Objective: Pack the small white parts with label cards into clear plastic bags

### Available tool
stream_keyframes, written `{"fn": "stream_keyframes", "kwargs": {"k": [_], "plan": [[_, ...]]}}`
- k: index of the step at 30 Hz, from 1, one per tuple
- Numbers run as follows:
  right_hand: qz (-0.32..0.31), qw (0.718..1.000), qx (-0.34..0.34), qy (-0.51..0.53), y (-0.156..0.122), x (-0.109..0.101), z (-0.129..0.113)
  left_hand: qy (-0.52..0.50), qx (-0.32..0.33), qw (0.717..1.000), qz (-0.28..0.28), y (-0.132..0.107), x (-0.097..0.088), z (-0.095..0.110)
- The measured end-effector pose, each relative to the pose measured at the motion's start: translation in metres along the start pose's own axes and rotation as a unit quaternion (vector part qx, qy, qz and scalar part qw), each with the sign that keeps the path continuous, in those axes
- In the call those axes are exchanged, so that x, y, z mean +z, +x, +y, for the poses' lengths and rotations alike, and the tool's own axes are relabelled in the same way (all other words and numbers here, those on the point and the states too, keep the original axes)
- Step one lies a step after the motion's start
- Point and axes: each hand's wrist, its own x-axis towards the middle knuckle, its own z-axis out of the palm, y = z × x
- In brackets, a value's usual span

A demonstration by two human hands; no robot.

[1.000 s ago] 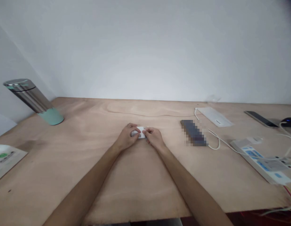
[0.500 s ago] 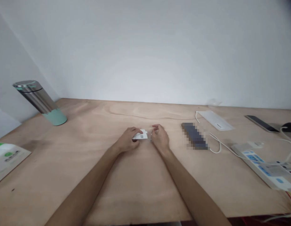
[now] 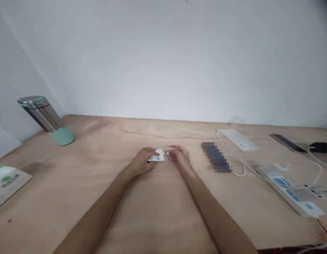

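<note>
My left hand (image 3: 142, 160) is closed on a small white card (image 3: 159, 155) with a printed square code, thumb and fingers gripping its left side just above the wooden table. To the right of the card is my right hand (image 3: 181, 157), fingers partly bent and pointing at it. A tiny white piece (image 3: 168, 153) shows at its fingertips and looks pinched there; its kind is too small to make out. Just below, between the hands, a small pale, thin thing (image 3: 168, 162) shows, blurred.
A steel and mint-green flask (image 3: 48, 121) stands at the back left, with a white-green packet (image 3: 10, 185) nearer. To the right are a pixelated dark phone-like object (image 3: 216, 157), a clear-white sleeve (image 3: 238, 139), a dark phone (image 3: 287, 143), white cables and a power strip (image 3: 290, 192).
The fingers of my right hand have opened out somewhat, and the tiny white piece now shows at their tips. My left hand still holds the card. The view has shifted slightly.
</note>
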Motion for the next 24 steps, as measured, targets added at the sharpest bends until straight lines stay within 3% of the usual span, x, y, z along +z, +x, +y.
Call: {"fn": "stream_keyframes", "kwargs": {"k": [6,14,18,24], "plan": [[-0.055,0.997,-0.002,0.061,-0.005,0.008,0.001,-0.006,-0.003,1.000,0.005,0.000,-0.001,0.002],[-0.122,0.991,-0.044,0.013,0.000,0.003,0.005,-0.017,-0.022,0.999,0.029,0.000,0.006,0.004],[-0.162,0.985,-0.055,0.028,0.002,0.001,0.006,-0.007,0.006,1.000,0.021,0.000,0.009,0.001],[-0.160,0.985,-0.062,0.032,0.000,0.003,0.006,0.004,0.006,1.000,0.017,-0.001,0.010,0.000]]}}
